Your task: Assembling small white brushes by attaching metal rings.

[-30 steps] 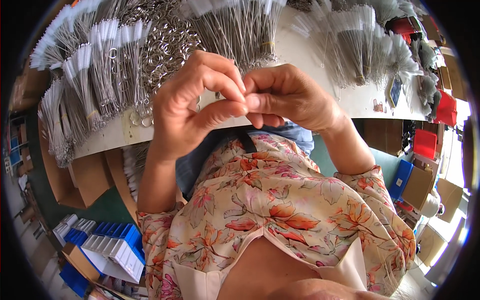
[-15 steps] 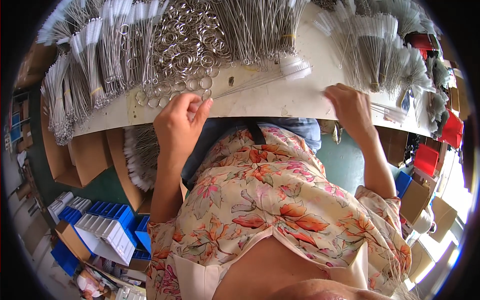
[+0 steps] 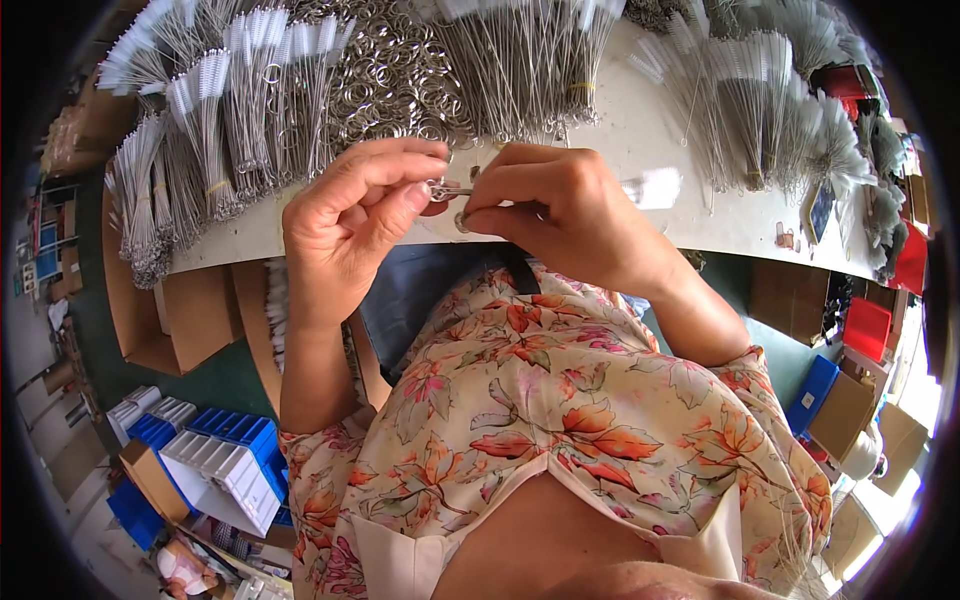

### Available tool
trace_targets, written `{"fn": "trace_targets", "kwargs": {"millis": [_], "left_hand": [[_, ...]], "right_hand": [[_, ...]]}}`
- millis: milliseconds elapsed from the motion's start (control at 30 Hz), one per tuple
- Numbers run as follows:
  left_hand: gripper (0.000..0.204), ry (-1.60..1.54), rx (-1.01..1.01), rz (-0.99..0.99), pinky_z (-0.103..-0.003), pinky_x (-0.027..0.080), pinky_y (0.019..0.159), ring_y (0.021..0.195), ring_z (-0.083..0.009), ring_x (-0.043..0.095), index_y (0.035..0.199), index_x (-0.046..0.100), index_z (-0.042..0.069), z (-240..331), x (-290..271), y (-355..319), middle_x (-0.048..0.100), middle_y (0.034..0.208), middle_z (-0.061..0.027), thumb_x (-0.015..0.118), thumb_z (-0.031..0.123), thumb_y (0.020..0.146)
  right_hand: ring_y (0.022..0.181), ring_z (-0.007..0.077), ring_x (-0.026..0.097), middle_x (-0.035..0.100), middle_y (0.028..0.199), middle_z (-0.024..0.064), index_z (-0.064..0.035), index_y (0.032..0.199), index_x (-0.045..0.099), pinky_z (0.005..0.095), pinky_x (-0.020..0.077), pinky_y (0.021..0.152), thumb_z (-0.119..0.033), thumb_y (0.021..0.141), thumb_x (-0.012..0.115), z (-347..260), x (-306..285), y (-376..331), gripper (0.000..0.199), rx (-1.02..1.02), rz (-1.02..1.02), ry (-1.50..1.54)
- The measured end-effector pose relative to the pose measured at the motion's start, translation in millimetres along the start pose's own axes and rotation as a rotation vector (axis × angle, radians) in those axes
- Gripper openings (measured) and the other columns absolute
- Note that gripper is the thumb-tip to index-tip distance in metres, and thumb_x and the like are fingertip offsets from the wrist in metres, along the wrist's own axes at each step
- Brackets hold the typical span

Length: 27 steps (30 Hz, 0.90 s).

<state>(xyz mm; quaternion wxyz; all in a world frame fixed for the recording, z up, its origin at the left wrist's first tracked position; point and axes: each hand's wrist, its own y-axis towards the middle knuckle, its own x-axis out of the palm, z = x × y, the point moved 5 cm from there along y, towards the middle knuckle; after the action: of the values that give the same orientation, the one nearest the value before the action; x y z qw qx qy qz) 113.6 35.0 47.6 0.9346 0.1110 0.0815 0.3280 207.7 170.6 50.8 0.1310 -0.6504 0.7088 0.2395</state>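
My left hand (image 3: 345, 220) pinches the looped metal ends (image 3: 437, 189) of a few thin wire brushes between thumb and fingers. Close against it, my right hand (image 3: 575, 205) is closed around the brushes' twisted wire stems, just right of the loops. The white bristle heads (image 3: 655, 188) stick out beyond the right hand, blurred. A small round metal piece (image 3: 461, 222) shows under my right thumb; its kind is unclear. Both hands are held above the table's near edge, and fingers partly hide the stems.
On the white table (image 3: 730, 225) lies a heap of metal split rings (image 3: 390, 75). Bundled wire brushes stand to the left (image 3: 205, 130), the middle (image 3: 530, 70) and the right (image 3: 750, 110). Cardboard boxes (image 3: 190, 320) and blue and white crates (image 3: 225, 465) sit below left.
My right hand has moved left from the table's right side and closed on the brush stems beside my left hand. The brushes have been lifted nearer to me.
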Motion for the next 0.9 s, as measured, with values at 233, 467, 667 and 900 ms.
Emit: {"fn": "trace_targets", "kwargs": {"millis": [233, 467, 667, 900], "left_hand": [[0.022, -0.069, 0.052, -0.110, -0.021, 0.052, 0.069, 0.084, -0.0121, 0.059, 0.098, 0.063, -0.003, 13, 7, 13, 0.058, 0.103, -0.0159, 0.055, -0.010, 0.079], [0.027, 0.014, 0.156, 0.056, -0.032, 0.052, 0.077, 0.090, -0.0238, 0.062, 0.104, 0.055, -0.012, 25, 15, 11, 0.057, 0.105, -0.0224, 0.050, -0.011, 0.078], [0.030, 0.291, 0.528, 0.173, -0.027, 0.055, 0.067, 0.077, -0.0210, 0.066, 0.101, 0.060, -0.008, 37, 17, 16, 0.063, 0.095, -0.0182, 0.062, -0.011, 0.071], [0.031, 0.315, 0.406, 0.089, -0.029, 0.051, 0.078, 0.090, -0.0232, 0.062, 0.108, 0.053, -0.015, 37, 16, 21, 0.060, 0.102, -0.0228, 0.053, -0.012, 0.077]], "right_hand": [[0.057, 0.0136, 0.054, 0.059, 0.076, 0.0069, -0.0012, 0.084, 0.065, 0.0255, 0.0431, 0.052, -0.011, 0.079, 0.064, 4, -6, -7, 0.011, 0.033, -0.028, 0.285], [0.055, 0.0066, 0.050, 0.059, 0.072, 0.0014, -0.0016, 0.087, 0.064, 0.0199, 0.0399, 0.049, -0.017, 0.083, 0.064, 9, -5, -5, 0.017, 0.369, -0.078, 0.853], [0.048, 0.0050, 0.045, 0.058, 0.070, 0.0026, -0.0004, 0.089, 0.062, 0.0177, 0.0319, 0.041, -0.013, 0.084, 0.061, -12, -19, 13, 0.014, 0.217, 0.221, 0.781], [0.051, 0.0038, 0.050, 0.058, 0.068, 0.0006, -0.0009, 0.087, 0.061, 0.0168, 0.0353, 0.042, -0.010, 0.080, 0.066, -9, -22, 21, 0.012, 0.215, 0.108, 0.720]]}}
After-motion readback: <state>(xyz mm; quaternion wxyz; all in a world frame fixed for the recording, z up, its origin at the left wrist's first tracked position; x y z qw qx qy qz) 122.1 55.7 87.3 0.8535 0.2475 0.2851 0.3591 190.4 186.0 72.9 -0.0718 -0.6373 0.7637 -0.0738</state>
